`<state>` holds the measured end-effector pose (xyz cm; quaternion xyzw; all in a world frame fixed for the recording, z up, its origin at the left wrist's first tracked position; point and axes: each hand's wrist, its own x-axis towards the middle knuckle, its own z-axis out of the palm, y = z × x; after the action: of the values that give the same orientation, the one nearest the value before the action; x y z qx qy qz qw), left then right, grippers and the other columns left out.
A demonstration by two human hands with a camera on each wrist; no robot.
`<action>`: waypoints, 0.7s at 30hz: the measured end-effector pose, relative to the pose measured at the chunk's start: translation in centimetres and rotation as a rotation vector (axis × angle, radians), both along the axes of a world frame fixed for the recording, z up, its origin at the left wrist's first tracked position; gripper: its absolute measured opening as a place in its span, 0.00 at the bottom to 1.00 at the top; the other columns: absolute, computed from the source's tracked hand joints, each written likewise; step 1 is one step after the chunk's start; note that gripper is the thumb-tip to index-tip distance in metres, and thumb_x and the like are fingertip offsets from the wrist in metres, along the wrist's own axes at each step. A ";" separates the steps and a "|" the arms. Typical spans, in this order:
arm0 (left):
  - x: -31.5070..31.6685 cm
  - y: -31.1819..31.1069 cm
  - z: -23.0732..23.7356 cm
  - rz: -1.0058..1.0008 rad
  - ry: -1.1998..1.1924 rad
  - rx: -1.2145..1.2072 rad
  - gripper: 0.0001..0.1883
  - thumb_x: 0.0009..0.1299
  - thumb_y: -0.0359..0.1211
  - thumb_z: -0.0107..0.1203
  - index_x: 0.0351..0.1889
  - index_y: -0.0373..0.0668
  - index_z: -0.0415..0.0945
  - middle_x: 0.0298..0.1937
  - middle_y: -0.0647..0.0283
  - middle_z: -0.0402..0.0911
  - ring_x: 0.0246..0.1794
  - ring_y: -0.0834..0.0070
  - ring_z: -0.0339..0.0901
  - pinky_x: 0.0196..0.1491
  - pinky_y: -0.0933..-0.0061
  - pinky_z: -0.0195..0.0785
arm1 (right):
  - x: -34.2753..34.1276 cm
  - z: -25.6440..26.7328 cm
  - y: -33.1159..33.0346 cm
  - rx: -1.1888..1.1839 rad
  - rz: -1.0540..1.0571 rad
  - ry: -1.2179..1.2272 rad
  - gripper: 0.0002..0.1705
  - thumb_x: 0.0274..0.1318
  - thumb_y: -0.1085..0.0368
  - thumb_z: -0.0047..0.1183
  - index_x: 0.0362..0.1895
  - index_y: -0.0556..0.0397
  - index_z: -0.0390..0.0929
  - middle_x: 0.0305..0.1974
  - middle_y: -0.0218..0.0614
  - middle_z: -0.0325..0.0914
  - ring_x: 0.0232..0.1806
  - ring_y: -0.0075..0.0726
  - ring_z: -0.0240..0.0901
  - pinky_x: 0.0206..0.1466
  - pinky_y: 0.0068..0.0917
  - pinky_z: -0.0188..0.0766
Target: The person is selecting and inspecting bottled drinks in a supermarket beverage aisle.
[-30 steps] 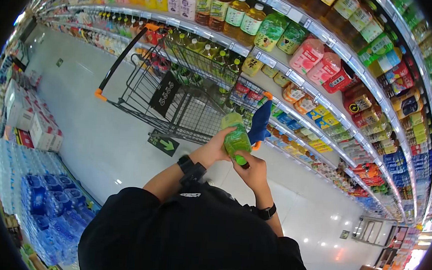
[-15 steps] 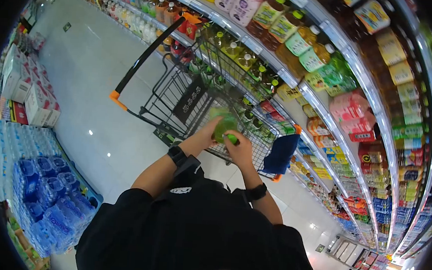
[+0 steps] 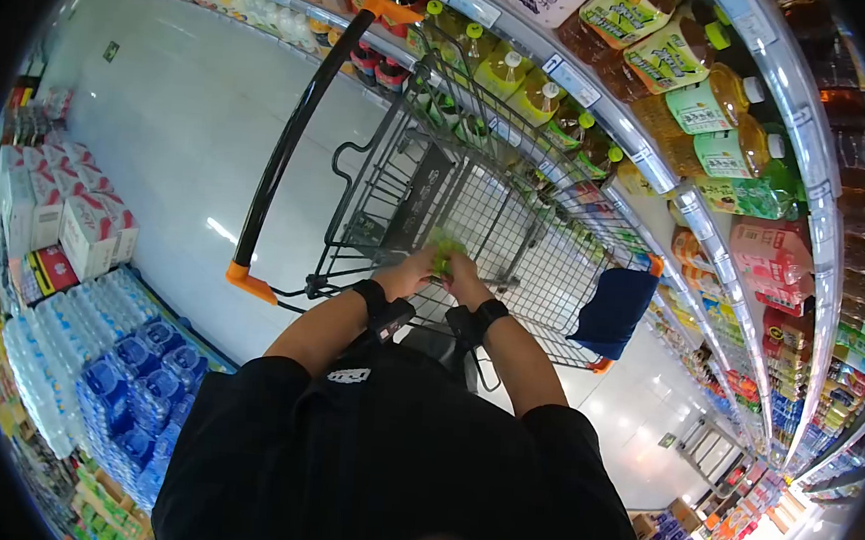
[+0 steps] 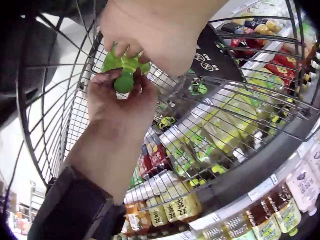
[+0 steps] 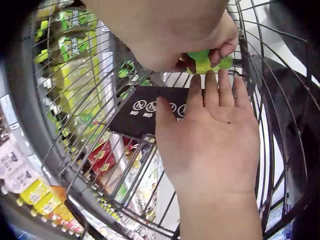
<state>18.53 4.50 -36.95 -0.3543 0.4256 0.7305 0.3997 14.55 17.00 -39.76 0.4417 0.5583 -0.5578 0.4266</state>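
Pinching the green cap (image 4: pixel 124 83) of a green-labelled bottle (image 4: pixel 128 64) between thumb and fingers, my right grip (image 4: pixel 120 107) works alongside my left grip (image 5: pixel 215 130), its fingers extended to touch the bottle and its thumb spread apart. The bottle, blurred in the head view, is between my two grips, over the wire basket of a shopping cart (image 3: pixel 544 253), near a black panel (image 5: pixel 145 112) printed with white symbols. A dark blue cloth (image 3: pixel 612 311) hangs at the cart's far corner. Bottled drinks line the supermarket shelf (image 3: pixel 650 170) beside the cart; across the pale floor (image 3: pixel 191 133), white cartons (image 3: pixel 96 231) stand beside blue-wrapped packs (image 3: pixel 139 380).
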 end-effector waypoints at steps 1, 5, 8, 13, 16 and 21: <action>0.5 0.0 -0.7 -0.043 0.004 -0.004 0.27 0.67 0.55 0.38 0.54 0.47 0.64 0.59 0.61 0.66 0.63 0.66 0.57 0.66 0.60 0.40 | 0.7 -0.5 -0.2 0.030 -0.021 -0.068 0.10 0.54 0.59 0.49 0.37 0.49 0.71 0.23 0.34 0.71 0.15 0.31 0.66 0.15 0.30 0.57; 1.0 0.4 -4.1 -0.043 -0.114 0.004 0.28 0.68 0.57 0.38 0.53 0.44 0.65 0.49 0.61 0.70 0.49 0.68 0.69 0.54 0.64 0.59 | 2.3 1.0 -2.5 0.029 -0.040 -0.037 0.12 0.59 0.61 0.43 0.39 0.56 0.72 0.26 0.35 0.72 0.21 0.32 0.69 0.17 0.27 0.61; 0.4 -0.1 -5.0 -0.060 -0.105 -0.009 0.26 0.68 0.54 0.41 0.53 0.43 0.65 0.43 0.60 0.71 0.38 0.69 0.71 0.40 0.68 0.67 | 3.2 -1.9 -2.6 -0.096 -0.051 -0.104 0.13 0.57 0.54 0.45 0.40 0.47 0.71 0.34 0.35 0.72 0.27 0.31 0.71 0.23 0.26 0.64; -0.4 -2.0 -3.3 -0.088 0.064 -0.077 0.23 0.68 0.51 0.45 0.49 0.43 0.70 0.41 0.63 0.73 0.39 0.70 0.72 0.43 0.67 0.66 | 2.0 -1.8 -2.4 -0.232 0.218 -0.039 0.18 0.55 0.48 0.46 0.42 0.44 0.70 0.38 0.32 0.73 0.33 0.29 0.73 0.29 0.25 0.67; 0.5 -1.9 -5.7 -0.083 0.050 -0.193 0.22 0.67 0.51 0.46 0.49 0.46 0.71 0.40 0.64 0.73 0.39 0.72 0.71 0.43 0.65 0.65 | 1.3 1.2 -1.8 -0.231 0.456 0.077 0.19 0.55 0.46 0.45 0.41 0.46 0.71 0.32 0.33 0.75 0.32 0.30 0.74 0.32 0.25 0.69; 0.9 0.1 -2.9 -0.615 0.442 -0.490 0.20 0.66 0.43 0.45 0.50 0.40 0.70 0.48 0.54 0.72 0.44 0.62 0.72 0.44 0.62 0.66 | 4.8 -3.7 3.5 0.063 1.013 0.792 0.19 0.52 0.53 0.46 0.40 0.54 0.75 0.33 0.46 0.77 0.34 0.51 0.76 0.38 0.40 0.73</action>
<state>19.43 4.55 -39.85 -0.1310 0.7467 0.5136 0.4019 19.38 20.45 -43.46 -0.1035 0.8292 -0.3913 0.3855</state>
